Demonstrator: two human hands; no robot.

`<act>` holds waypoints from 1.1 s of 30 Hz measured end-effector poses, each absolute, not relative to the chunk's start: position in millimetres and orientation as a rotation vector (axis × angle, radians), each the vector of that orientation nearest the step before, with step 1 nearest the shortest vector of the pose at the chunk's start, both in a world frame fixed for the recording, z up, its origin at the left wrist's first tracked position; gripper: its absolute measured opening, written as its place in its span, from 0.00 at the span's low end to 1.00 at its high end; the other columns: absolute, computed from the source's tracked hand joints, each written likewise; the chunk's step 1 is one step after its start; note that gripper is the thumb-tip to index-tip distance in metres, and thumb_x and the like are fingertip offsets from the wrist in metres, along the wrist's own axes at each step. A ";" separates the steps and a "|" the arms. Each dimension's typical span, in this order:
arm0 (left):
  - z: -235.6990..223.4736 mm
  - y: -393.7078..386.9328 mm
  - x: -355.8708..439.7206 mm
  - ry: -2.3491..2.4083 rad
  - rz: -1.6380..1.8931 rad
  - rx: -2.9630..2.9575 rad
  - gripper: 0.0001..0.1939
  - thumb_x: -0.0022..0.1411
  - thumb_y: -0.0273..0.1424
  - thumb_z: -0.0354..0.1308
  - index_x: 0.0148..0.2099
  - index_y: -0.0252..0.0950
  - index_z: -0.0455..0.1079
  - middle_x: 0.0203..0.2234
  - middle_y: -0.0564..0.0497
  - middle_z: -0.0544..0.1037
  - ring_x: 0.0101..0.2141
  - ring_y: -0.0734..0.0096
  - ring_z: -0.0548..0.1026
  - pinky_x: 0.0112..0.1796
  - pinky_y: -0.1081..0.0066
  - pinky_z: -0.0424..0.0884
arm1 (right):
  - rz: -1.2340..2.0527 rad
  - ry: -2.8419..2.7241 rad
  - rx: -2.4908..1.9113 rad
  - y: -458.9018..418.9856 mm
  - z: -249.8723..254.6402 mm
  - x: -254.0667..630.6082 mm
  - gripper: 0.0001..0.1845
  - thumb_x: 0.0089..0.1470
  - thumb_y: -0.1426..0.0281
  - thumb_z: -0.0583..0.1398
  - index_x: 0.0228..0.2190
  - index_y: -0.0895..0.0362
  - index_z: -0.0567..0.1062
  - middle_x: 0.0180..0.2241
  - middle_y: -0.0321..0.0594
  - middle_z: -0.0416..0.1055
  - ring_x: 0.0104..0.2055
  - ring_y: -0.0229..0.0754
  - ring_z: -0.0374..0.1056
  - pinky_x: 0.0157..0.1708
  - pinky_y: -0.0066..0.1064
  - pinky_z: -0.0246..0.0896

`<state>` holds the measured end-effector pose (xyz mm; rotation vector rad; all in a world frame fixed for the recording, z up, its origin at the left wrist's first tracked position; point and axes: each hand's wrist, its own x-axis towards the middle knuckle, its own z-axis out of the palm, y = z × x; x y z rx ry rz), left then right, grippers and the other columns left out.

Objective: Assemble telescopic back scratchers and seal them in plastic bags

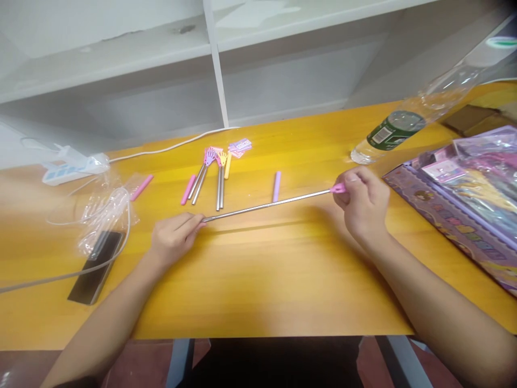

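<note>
Stretched between my two hands is a telescopic back scratcher (270, 205), its thin metal rod drawn out long above the table. My left hand (175, 237) pinches the rod's thicker end. At the other end, my right hand (361, 202) is closed round the pink scratcher head, which shows only in part. Beyond the rod lies a lilac handle sleeve (277, 186). Farther left lie several collapsed back scratchers with metal rods, among them one with a purple head (209, 157) and one with a yellow head (222, 158). Pink (188, 189) and yellow (228, 165) sleeves lie beside them.
Small printed cards (241, 146) lie behind the scratchers. At left are a power strip (75, 168), clear plastic bags (107, 215), another pink sleeve (142, 187) and a dark phone (95, 269) under a white cable. A water bottle (393, 132) and a purple box (452, 215) of packaged goods stand right.
</note>
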<state>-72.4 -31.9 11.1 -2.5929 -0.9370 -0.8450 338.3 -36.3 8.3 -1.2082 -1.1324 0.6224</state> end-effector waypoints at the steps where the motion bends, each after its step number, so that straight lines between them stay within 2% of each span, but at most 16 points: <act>1: 11.5 -36.1 -67.7 -0.936 -0.822 -2.614 0.12 0.72 0.27 0.62 0.55 0.41 0.76 0.34 0.50 0.85 0.31 0.69 0.82 0.32 0.71 0.73 | 0.616 -1.219 -1.240 -40.7 6.0 333.2 0.24 0.64 0.49 0.64 0.26 0.52 0.71 0.20 0.33 0.61 0.21 0.38 0.54 0.20 0.29 0.48; 3: 10.7 -46.3 -55.5 -0.959 -0.761 -2.666 0.11 0.74 0.29 0.60 0.56 0.42 0.75 0.35 0.50 0.85 0.31 0.70 0.81 0.32 0.71 0.73 | 0.681 -1.396 -1.260 -53.0 0.6 316.8 0.23 0.62 0.49 0.65 0.27 0.53 0.73 0.22 0.36 0.68 0.24 0.41 0.62 0.24 0.31 0.57; 5: 8.2 -57.0 -42.2 -0.987 -0.705 -2.742 0.10 0.75 0.30 0.57 0.56 0.42 0.76 0.33 0.49 0.84 0.30 0.69 0.81 0.31 0.70 0.72 | 0.875 -1.621 -1.210 -67.1 -4.1 296.6 0.19 0.65 0.50 0.63 0.32 0.51 0.71 0.26 0.37 0.72 0.27 0.43 0.69 0.28 0.33 0.63; 9: 2.4 -69.4 -25.3 -1.014 -0.802 -2.836 0.10 0.77 0.31 0.55 0.54 0.40 0.76 0.33 0.48 0.83 0.31 0.69 0.81 0.32 0.71 0.73 | 1.026 -1.745 -1.105 -84.5 -9.0 271.6 0.14 0.72 0.54 0.56 0.39 0.49 0.65 0.30 0.39 0.76 0.28 0.45 0.72 0.28 0.35 0.64; 14: 1.6 -65.8 -24.3 -1.010 -0.822 -2.842 0.09 0.76 0.30 0.56 0.52 0.39 0.76 0.31 0.49 0.83 0.29 0.70 0.80 0.32 0.71 0.72 | 1.045 -1.769 -1.116 -80.0 -10.7 274.9 0.13 0.74 0.54 0.54 0.41 0.49 0.63 0.36 0.44 0.81 0.37 0.50 0.78 0.34 0.38 0.69; 18: 1.9 -64.8 -24.4 -1.036 -0.795 -2.822 0.08 0.76 0.30 0.56 0.52 0.39 0.76 0.31 0.49 0.83 0.29 0.70 0.80 0.31 0.70 0.71 | 1.054 -1.764 -1.124 -78.4 -10.9 274.7 0.13 0.74 0.54 0.54 0.41 0.49 0.63 0.37 0.45 0.81 0.39 0.51 0.79 0.35 0.39 0.69; 22: 4.9 -74.7 -20.4 -0.997 -0.775 -2.800 0.08 0.76 0.29 0.57 0.53 0.40 0.75 0.29 0.51 0.82 0.27 0.70 0.79 0.27 0.69 0.69 | 1.023 -1.848 -1.134 -85.3 -7.7 268.6 0.12 0.74 0.55 0.54 0.43 0.49 0.62 0.35 0.43 0.79 0.36 0.50 0.77 0.34 0.38 0.67; 26: 7.5 -82.0 -20.4 -0.948 -0.787 -2.780 0.10 0.75 0.28 0.58 0.56 0.40 0.72 0.33 0.49 0.84 0.30 0.68 0.81 0.30 0.68 0.73 | 1.019 -1.988 -1.079 -90.5 -5.9 265.7 0.13 0.74 0.55 0.53 0.44 0.51 0.61 0.33 0.41 0.77 0.31 0.47 0.73 0.32 0.35 0.62; 29: 5.9 -75.2 -23.0 -0.918 -0.767 -2.814 0.07 0.74 0.28 0.60 0.53 0.39 0.73 0.32 0.50 0.84 0.30 0.68 0.81 0.31 0.69 0.74 | 1.018 -2.026 -1.082 -85.7 -7.4 268.1 0.13 0.74 0.55 0.53 0.45 0.51 0.62 0.31 0.39 0.75 0.30 0.45 0.71 0.30 0.33 0.59; 31: 3.7 -66.8 -25.3 -0.973 -0.747 -2.902 0.06 0.76 0.31 0.59 0.52 0.39 0.73 0.34 0.50 0.84 0.31 0.69 0.82 0.34 0.70 0.75 | 1.057 -2.037 -1.087 -79.0 -8.8 270.9 0.14 0.74 0.54 0.54 0.44 0.52 0.63 0.32 0.39 0.75 0.30 0.44 0.70 0.30 0.33 0.59; 33: 1.9 -58.5 -28.5 -1.116 -0.709 -3.005 0.10 0.77 0.37 0.58 0.54 0.39 0.73 0.38 0.49 0.85 0.33 0.68 0.84 0.36 0.70 0.77 | 1.084 -2.037 -1.072 -71.9 -9.7 274.1 0.14 0.74 0.55 0.55 0.42 0.52 0.66 0.32 0.38 0.75 0.30 0.42 0.69 0.30 0.32 0.58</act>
